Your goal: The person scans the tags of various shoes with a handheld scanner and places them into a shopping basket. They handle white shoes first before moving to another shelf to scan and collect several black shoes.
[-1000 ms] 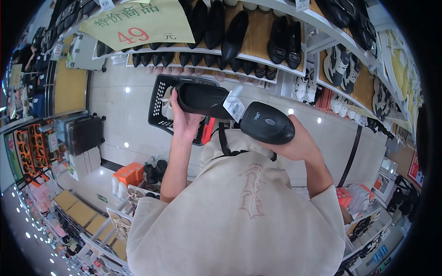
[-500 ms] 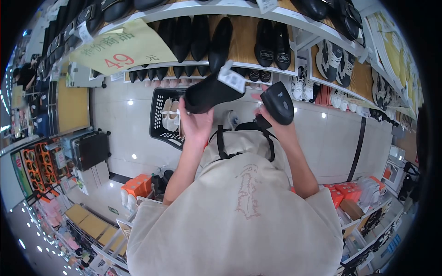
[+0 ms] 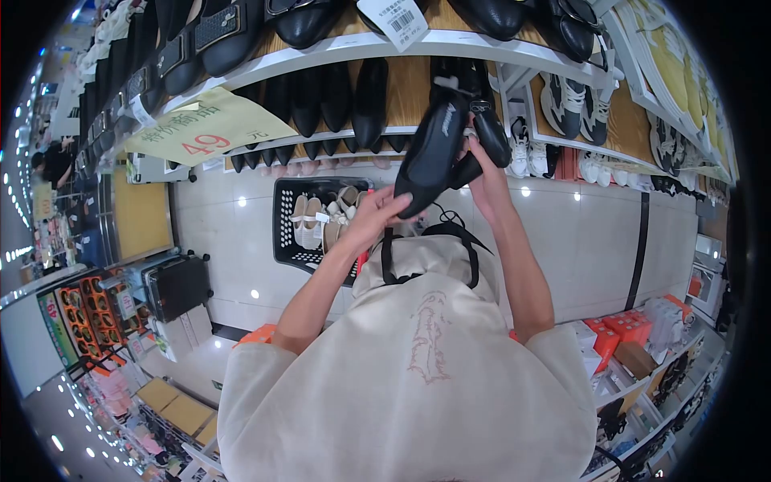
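My left hand [image 3: 380, 215] is closed on the toe of a black flat shoe [image 3: 430, 153], its thumb on top. The shoe slants up to the right, with its open inside and the pale lettering on its insole facing me. My right hand [image 3: 487, 186] grips a second black shoe [image 3: 491, 138] just to the right, which bears an ornament on its front. The two shoes overlap, and the first partly hides the second. Below and left of my left hand, a black basket [image 3: 279, 221] on the floor holds several light-coloured shoes [image 3: 307, 221].
A shelf [image 3: 345, 50] of black shoes runs across the front, with a yellow price sign [image 3: 210, 128] reading 49 at its left. Sneakers [image 3: 574, 104] stand on the right shelf. A dark suitcase [image 3: 178, 285] is at left; orange boxes [image 3: 622, 328] lie at right behind me.
The left-hand shoe has swung right and turned, now showing its inside beside the other shoe. The right-hand shoe has tipped up and shifted slightly left. The view has moved, showing more of the basket's shoes.
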Available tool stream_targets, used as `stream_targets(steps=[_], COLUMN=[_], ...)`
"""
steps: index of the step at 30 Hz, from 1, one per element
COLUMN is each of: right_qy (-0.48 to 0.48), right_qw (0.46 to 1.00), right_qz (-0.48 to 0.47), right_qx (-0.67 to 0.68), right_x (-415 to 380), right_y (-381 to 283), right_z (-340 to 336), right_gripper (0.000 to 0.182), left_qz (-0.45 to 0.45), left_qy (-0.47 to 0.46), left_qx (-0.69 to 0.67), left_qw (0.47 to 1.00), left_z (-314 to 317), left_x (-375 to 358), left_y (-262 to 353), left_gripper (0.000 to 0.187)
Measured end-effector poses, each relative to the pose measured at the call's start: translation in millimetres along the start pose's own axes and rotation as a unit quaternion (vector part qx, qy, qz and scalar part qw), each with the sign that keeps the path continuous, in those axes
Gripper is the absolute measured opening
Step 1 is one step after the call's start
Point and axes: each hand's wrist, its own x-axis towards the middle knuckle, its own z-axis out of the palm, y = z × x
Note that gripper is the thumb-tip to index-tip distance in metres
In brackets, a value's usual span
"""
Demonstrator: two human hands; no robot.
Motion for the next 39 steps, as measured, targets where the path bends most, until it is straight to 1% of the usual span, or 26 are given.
stream_targets(steps=[1,2,3,5,7,8,9,12,14,16,21,22,24,25,26,27,28,29,30,31,33,34,35,36,37,39], right_qy=[-0.021,-0.041,-0.039,-0.050,-0.052,-0.063,-0.072,-0.079,-0.080,-0.078,-0.051,-0.043,-0.027,-0.026,-0.024,-0.022,-0.012,-0.010,-0.005,0.001,0.008,0.015,0.019,0.015,0.013,0.027], right_qw=[1.000,0.999,0.999,0.996,0.994,0.991,0.988,0.986,0.985,0.987,0.987,0.988,0.989,0.989,0.988,0.986,0.987,0.987,0.986,0.985,0.985,0.985,0.985,0.985,0.984,0.984], right_qz=[0.010,0.018,0.017,0.056,0.064,0.079,0.094,0.094,0.094,0.070,0.057,0.054,0.046,0.049,0.036,0.021,0.016,0.014,0.013,0.013,0.012,0.013,0.011,0.009,0.007,0.005], right_qx=[-0.007,-0.015,-0.013,-0.052,-0.066,-0.083,-0.100,-0.113,-0.121,-0.124,-0.138,-0.137,-0.141,-0.140,-0.151,-0.162,-0.159,-0.160,-0.165,-0.169,-0.170,-0.169,-0.170,-0.173,-0.176,-0.175], right_x=[4.2,6.7,4.7,-6.3,-17.8,-21.9,-26.1,-33.6,-36.2,-36.5,-38.8,-39.5,-42.9,-45.4,-47.9,-50.4,-54.5,-57.7,-59.9,-61.8,-64.6,-67.5,-71.6,-74.5,-77.3,-85.8], right_y=[0.6,0.1,-0.3,0.7,2.9,3.9,3.6,0.8,-0.1,-1.7,-16.1,-18.1,-21.4,-20.8,-21.5,-22.9,-25.4,-27.1,-28.6,-29.6,-28.3,-26.6,-25.6,-25.6,-25.3,-22.9], right_z=[-3.1,-5.2,-6.1,-6.4,-4.8,-6.8,-8.8,-14.4,-18.7,-25.1,-32.2,-33.7,-36.8,-42.2,-47.8,-50.9,-50.7,-51.3,-51.9,-52.1,-48.6,-46.1,-42.9,-38.6,-35.2,-34.4], right_gripper=[0.042,0.042,0.042,0.043,0.047,0.049,0.051,0.052,0.052,0.050,0.047,0.047,0.045,0.045,0.044,0.044,0.041,0.041,0.039,0.038,0.037,0.036,0.036,0.036,0.036,0.036], left_qz=[-0.001,0.018,0.036,0.037,-0.013,-0.006,-0.007,0.040,0.031,0.025,-0.008,-0.009,-0.104,-0.107,-0.018,0.073,0.075,0.221,0.358,0.361,0.290,0.291,0.116,-0.061,-0.056,-0.066], left_qy=[0.000,0.043,0.086,0.094,0.137,0.134,0.132,0.106,0.119,0.135,0.138,0.140,0.160,0.161,0.222,0.272,0.269,0.284,0.287,0.285,0.235,0.232,0.206,0.173,0.168,0.138], left_qx=[0.004,0.020,0.035,0.031,-0.005,-0.042,-0.043,-0.156,-0.163,-0.171,-0.049,-0.048,0.140,0.140,0.288,0.427,0.428,0.550,0.645,0.643,0.732,0.730,0.777,0.800,0.800,0.824], left_qw=[1.000,0.999,0.995,0.994,0.990,0.990,0.990,0.981,0.979,0.976,0.989,0.989,0.972,0.971,0.931,0.859,0.860,0.754,0.612,0.612,0.570,0.573,0.583,0.572,0.573,0.545], left_z=[-2.0,-6.6,-13.2,-28.2,-40.0,-40.4,-39.0,-39.7,-45.0,-52.1,-56.1,-59.4,-62.8,-62.6,-58.7,-56.8,-57.9,-60.8,-65.6,-69.5,-75.8,-74.1,-63.0,-57.7,-58.7,-63.5], left_x=[11.4,25.1,39.1,68.2,94.5,107.7,116.6,139.2,144.9,145.6,118.4,117.0,111.1,105.8,100.0,97.1,99.0,105.3,114.9,126.1,149.8,161.1,170.1,179.9,187.7,198.9], left_y=[1.6,-1.0,-4.4,-5.2,-5.8,-5.3,-8.3,-14.2,-19.9,-26.3,-26.9,-24.3,-10.9,-3.6,9.5,20.3,30.3,40.6,48.1,55.9,67.8,72.4,83.5,90.2,89.7,82.0], left_gripper=[0.041,0.044,0.047,0.050,0.052,0.051,0.051,0.041,0.040,0.040,0.041,0.041,0.039,0.039,0.037,0.035,0.035,0.034,0.033,0.033,0.045,0.045,0.051,0.058,0.058,0.055])
